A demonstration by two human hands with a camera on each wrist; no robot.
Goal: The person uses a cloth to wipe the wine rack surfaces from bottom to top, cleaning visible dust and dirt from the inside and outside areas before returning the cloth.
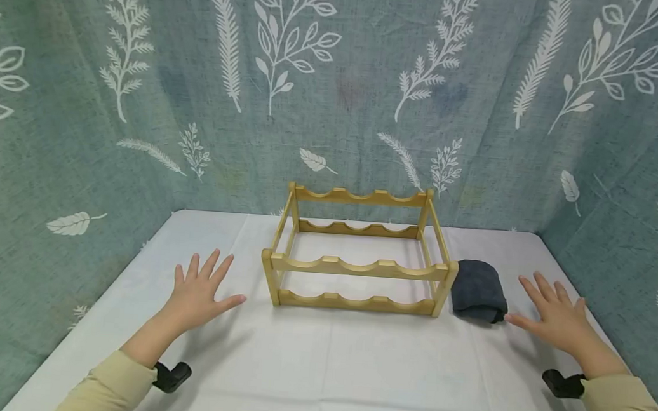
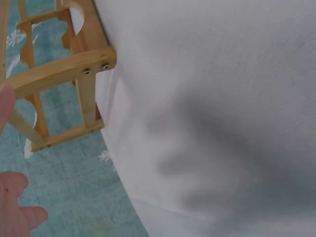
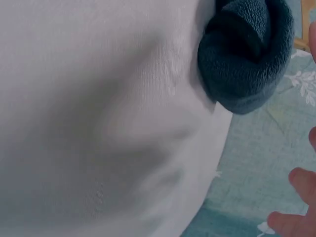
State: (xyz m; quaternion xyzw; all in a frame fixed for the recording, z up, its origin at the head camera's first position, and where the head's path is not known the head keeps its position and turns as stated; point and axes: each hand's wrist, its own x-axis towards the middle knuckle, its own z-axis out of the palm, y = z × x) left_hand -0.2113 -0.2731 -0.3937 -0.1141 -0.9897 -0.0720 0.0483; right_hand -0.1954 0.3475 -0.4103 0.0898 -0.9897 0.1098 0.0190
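A two-tier wooden bottle rack (image 1: 359,267) with scalloped rails stands on the white-covered table, holding nothing. Right beside its right end lies a folded dark blue-grey towel (image 1: 479,289), its rolled edge seen closely in the right wrist view. My left hand (image 1: 193,295) hovers over the table left of the rack, fingers spread, apart from it. On the other side my right hand (image 1: 556,318) is spread too, its thumb tip close to the towel's right edge. In the left wrist view, the rack's end frame (image 2: 54,69) shows two screws, with my fingertips at the left edge.
A white cloth (image 1: 318,364) covers the table. Green-blue curtains (image 1: 359,106) with white leaf prints hang behind it and at both sides. Each wrist wears a black strap with a small camera mount (image 1: 172,377).
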